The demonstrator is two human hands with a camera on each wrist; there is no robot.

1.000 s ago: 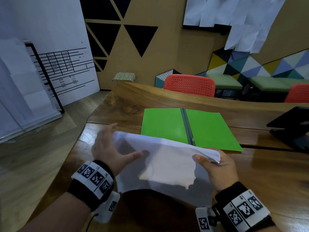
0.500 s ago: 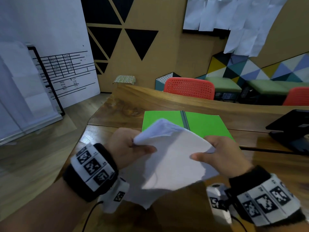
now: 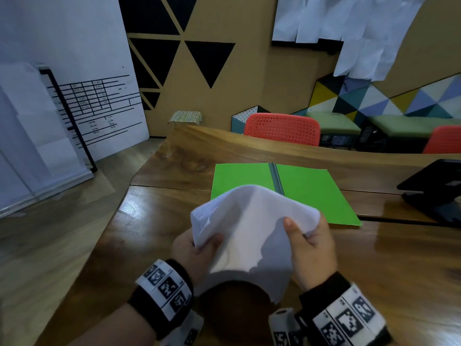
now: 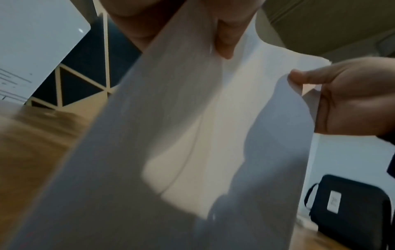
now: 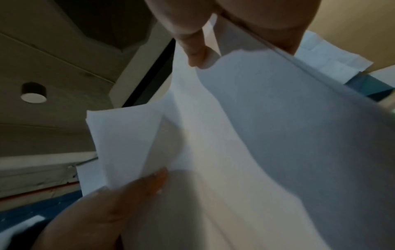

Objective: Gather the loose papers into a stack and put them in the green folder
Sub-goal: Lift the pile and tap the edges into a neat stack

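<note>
A stack of white papers (image 3: pixel 249 233) is held upright and bowed above the wooden table (image 3: pixel 399 270), just in front of the green folder. My left hand (image 3: pixel 197 248) grips the stack's left edge, thumb on the near face. My right hand (image 3: pixel 309 245) pinches the right edge, thumb in front. The green folder (image 3: pixel 311 193) lies open and flat on the table behind the papers, its grey spine (image 3: pixel 275 177) up the middle. The papers (image 4: pixel 192 135) fill the left wrist view, with my right hand (image 4: pixel 350 98) at their far edge. In the right wrist view the papers (image 5: pixel 245 143) fan slightly at the left edge.
A black stand or device (image 3: pixel 434 191) sits on the table at the far right. Two red chairs (image 3: pixel 282 128) stand behind the table. A whiteboard with a printed chart (image 3: pixel 99 108) leans at the left. A black pouch (image 4: pixel 350 208) shows in the left wrist view.
The papers went from lying low over the table to being lifted upright and bowed between both hands. Both hands moved closer together, gripping opposite edges.
</note>
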